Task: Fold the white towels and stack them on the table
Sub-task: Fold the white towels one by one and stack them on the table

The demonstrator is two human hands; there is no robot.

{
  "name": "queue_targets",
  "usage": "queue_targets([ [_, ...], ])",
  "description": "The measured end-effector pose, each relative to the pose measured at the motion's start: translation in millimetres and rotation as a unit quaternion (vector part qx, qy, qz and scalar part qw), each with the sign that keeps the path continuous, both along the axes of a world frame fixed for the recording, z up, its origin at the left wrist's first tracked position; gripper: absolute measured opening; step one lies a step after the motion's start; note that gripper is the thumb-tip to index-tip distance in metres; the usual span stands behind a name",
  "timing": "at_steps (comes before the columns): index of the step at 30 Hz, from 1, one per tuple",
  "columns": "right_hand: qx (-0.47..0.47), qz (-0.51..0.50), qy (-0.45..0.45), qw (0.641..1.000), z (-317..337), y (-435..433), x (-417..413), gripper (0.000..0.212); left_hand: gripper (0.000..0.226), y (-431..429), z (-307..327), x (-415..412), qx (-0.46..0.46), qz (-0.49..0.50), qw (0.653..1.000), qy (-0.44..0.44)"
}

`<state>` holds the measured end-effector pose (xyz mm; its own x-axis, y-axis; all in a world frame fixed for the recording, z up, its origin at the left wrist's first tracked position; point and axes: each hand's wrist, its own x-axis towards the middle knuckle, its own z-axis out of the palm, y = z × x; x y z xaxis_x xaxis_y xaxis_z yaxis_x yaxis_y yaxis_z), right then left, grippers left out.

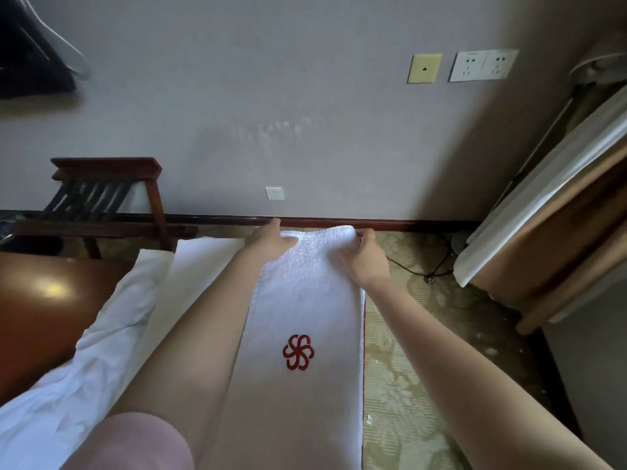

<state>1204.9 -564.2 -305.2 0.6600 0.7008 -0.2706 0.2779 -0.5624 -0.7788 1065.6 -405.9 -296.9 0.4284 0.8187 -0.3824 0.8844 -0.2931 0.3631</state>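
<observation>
A long white towel (pixel 305 300) with a red flower emblem lies stretched lengthwise in front of me, over a flatter white towel (pixel 200 266) spread beneath it. My left hand (pixel 271 237) holds the towel's far left corner, fingers hidden at the edge. My right hand (pixel 368 257) pinches the far right corner, fingers curled round the cloth. Another white cloth (pixel 101 337) lies crumpled along the left side. Only a red strip of the table's right edge (pixel 363 368) shows.
A glossy brown surface (pixel 40 300) sits at the left, with a wooden luggage rack (pixel 108 198) behind it. The wall and dark baseboard (pixel 407 223) run just past the towel. Patterned carpet (pixel 407 385), a black cable and curtains (pixel 559 215) lie to the right.
</observation>
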Motion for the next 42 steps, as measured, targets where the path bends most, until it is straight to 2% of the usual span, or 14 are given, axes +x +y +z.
queue_targets([
  [3, 0.028, -0.033, -0.033, 0.999, 3, 0, -6, 0.036, 0.077, -16, -4, 0, 0.076, 0.02, 0.996, -0.044],
  [5, 0.034, -0.033, -0.044, 0.998, 4, -4, -13, 0.038, 0.075, -34, -1, -4, 0.172, -0.007, 0.983, -0.066],
  [7, 0.045, -0.029, -0.028, 0.998, 3, -11, -21, 0.046, 0.068, -56, 1, -14, 0.212, -0.051, 0.972, -0.086],
  [9, 0.049, -0.027, -0.005, 0.998, 4, -23, -32, 0.053, 0.061, -83, -2, -28, 0.21, -0.073, 0.969, -0.11],
  [14, 0.025, -0.019, 0.031, 0.999, 5, -69, -64, 0.059, 0.06, -139, -17, -74, 0.132, -0.02, 0.98, -0.15],
  [18, -0.002, -0.004, 0.039, 0.999, 4, -104, -91, 0.066, 0.058, -169, -29, -110, 0.139, -0.045, 0.982, -0.116],
  [27, -0.023, -0.019, 0.031, 0.999, -2, -183, -160, 0.075, 0.062, -236, -28, -177, 0.086, 0.001, 0.979, -0.186],
  [32, 0.006, -0.043, 0.104, 0.994, 0, -227, -200, 0.077, 0.071, -260, -33, -208, 0.04, -0.009, 0.979, -0.198],
  [36, 0.082, -0.093, 0.213, 0.969, 12, -246, -213, 0.059, 0.075, -271, -28, -217, 0.005, 0.018, 0.977, -0.215],
  [38, 0.134, -0.128, 0.291, 0.939, 21, -246, -213, 0.055, 0.074, -275, -21, -216, 0.04, 0.051, 0.975, -0.213],
  [40, 0.161, -0.144, 0.332, 0.918, 29, -244, -212, 0.054, 0.069, -281, -16, -218, 0.094, 0.09, 0.965, -0.226],
  [42, 0.131, -0.153, 0.284, 0.938, 29, -244, -211, 0.056, 0.065, -291, -13, -224, 0.12, 0.073, 0.962, -0.236],
])
